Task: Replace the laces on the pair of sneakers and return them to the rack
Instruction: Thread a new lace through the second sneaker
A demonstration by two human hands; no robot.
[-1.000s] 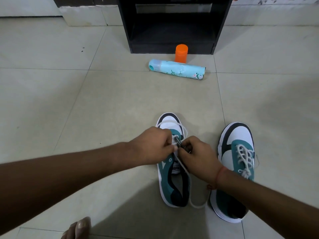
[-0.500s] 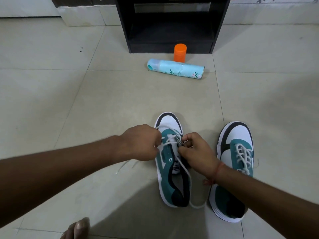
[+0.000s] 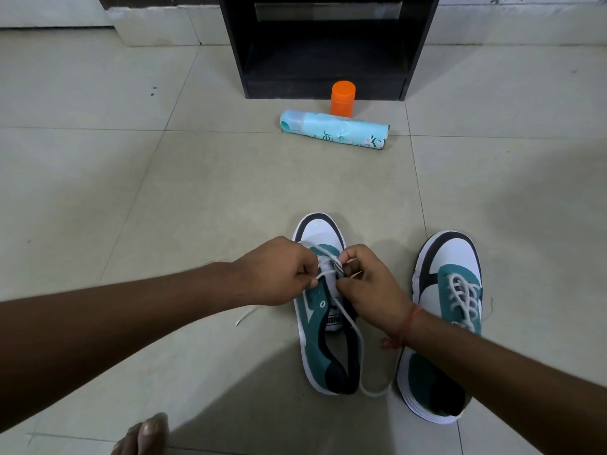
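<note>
White lace (image 3: 323,274) is pinched by the curled fingers of the left hand (image 3: 279,272) and of the right hand (image 3: 369,287), both held over the forepart of the unlaced sneaker (image 3: 328,339). Since half a second ago the left hand has been drawn back inward, closer to the right. The laced sneaker (image 3: 450,323) is seen just right of the right wrist, and the rack (image 3: 328,47) well beyond both hands.

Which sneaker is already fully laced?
The right-hand sneaker, untouched, with white lace crisscrossed up its teal panel. The other sneaker has lace only near the toe, where the left hand and right hand pinch the lace.
</note>
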